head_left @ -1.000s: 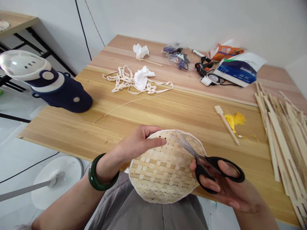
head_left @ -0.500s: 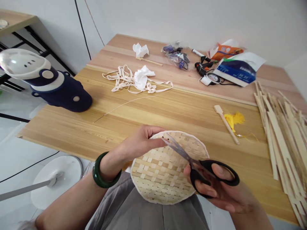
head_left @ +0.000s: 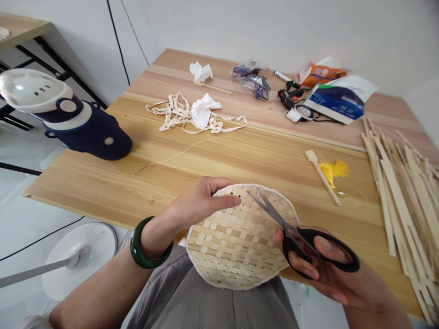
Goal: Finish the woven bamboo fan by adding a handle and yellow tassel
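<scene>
— Left hand (head_left: 202, 203)?
— Curled over the rim of a round woven bamboo tray (head_left: 240, 246), grasping it, tray just past the fingertips.
— Right hand (head_left: 325, 269)?
— Fingers clenched on black-handled scissors (head_left: 308, 242), blades parted beyond them, above the weave.
— Room past the fingers?
— Wooden tabletop (head_left: 240, 164) beyond the rim, then bamboo strips (head_left: 401, 205) off to the right of the right fingers.

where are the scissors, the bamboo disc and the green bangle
scissors (head_left: 269, 211), head view, on the blades
bamboo disc (head_left: 236, 249), head view, on the woven middle
green bangle (head_left: 134, 246), head view, on the left side of the band
</scene>
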Motion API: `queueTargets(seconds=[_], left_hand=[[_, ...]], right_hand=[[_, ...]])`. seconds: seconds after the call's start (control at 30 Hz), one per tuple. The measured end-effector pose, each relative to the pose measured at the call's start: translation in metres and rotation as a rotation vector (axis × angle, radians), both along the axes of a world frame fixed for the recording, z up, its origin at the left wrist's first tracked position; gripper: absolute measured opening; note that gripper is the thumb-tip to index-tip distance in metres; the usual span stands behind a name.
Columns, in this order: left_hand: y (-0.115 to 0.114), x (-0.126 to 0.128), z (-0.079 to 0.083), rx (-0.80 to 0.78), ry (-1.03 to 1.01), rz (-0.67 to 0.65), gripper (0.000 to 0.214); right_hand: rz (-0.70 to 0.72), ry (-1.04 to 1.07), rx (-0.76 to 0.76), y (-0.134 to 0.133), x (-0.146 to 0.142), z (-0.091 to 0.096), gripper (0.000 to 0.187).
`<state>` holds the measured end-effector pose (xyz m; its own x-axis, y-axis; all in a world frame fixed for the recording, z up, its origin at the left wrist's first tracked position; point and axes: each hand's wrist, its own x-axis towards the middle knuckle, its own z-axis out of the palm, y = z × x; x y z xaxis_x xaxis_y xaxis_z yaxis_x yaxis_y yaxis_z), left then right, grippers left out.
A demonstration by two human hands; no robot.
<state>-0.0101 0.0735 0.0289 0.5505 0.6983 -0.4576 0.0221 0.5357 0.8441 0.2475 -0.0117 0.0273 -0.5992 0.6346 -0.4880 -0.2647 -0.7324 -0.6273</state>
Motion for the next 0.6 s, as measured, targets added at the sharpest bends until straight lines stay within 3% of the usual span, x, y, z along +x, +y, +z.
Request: queueTargets(seconds=[0.6], left_hand=[[0.001,0.002,-0.002,0.006,-0.021,-0.052,0.029]], right_hand=[[-0.010,0.159,-0.133,0.002,-0.012,-0.008,0.045]])
